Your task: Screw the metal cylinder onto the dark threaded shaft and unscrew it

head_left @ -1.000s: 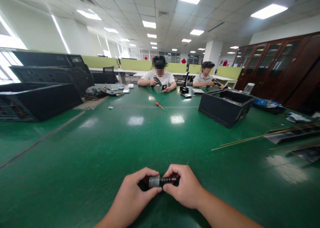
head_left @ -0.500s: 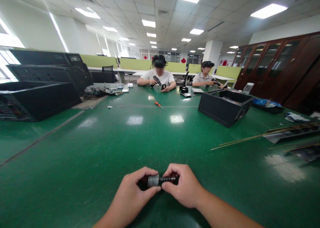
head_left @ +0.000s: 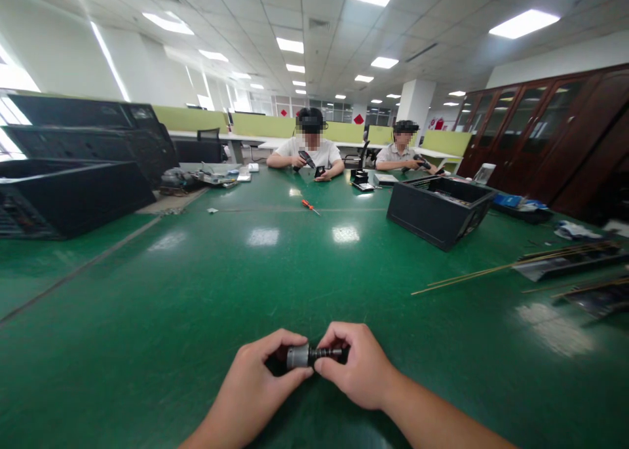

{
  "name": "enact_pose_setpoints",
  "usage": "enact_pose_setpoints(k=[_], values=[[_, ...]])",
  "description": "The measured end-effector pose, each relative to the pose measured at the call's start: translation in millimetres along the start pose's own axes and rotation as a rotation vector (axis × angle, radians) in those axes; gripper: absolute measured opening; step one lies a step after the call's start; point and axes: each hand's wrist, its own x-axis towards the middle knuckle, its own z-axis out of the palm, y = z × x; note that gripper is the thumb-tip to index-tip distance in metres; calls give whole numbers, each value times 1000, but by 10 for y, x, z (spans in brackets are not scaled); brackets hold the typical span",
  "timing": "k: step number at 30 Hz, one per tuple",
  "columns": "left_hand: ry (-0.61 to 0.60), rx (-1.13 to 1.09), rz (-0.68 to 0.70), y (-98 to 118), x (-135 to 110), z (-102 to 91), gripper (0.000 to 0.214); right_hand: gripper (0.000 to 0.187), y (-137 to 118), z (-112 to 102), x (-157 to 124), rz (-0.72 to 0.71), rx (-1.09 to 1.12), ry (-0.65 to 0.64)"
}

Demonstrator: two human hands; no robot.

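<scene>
Low over the green table (head_left: 206, 285), both my hands hold one small metal part (head_left: 307, 355): a grey cylinder with a dark threaded stud sticking out to the right. My left hand (head_left: 255, 383) pinches the grey cylinder end between thumb and fingers. My right hand (head_left: 356, 367) is closed around the dark threaded end, and its fingers hide the tip. The part lies roughly level between the two hands.
Black computer cases (head_left: 73, 174) stack at the left. An open black case (head_left: 437, 210) stands right of centre. Thin rods and panels (head_left: 540, 265) lie at the right. An orange screwdriver (head_left: 309, 206) rests mid-table. Two people (head_left: 309, 151) sit at the far end with tools.
The view has shifted slightly; my hands and the part sit a little lower and further left in the picture. My grip on the part looks unchanged.
</scene>
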Motion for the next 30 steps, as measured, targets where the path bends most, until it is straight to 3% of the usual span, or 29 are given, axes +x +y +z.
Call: enact_pose_setpoints(k=[30], values=[[29,-36,-34,-14,-5,-17,21,6,-46,-47,7,14,99,3]])
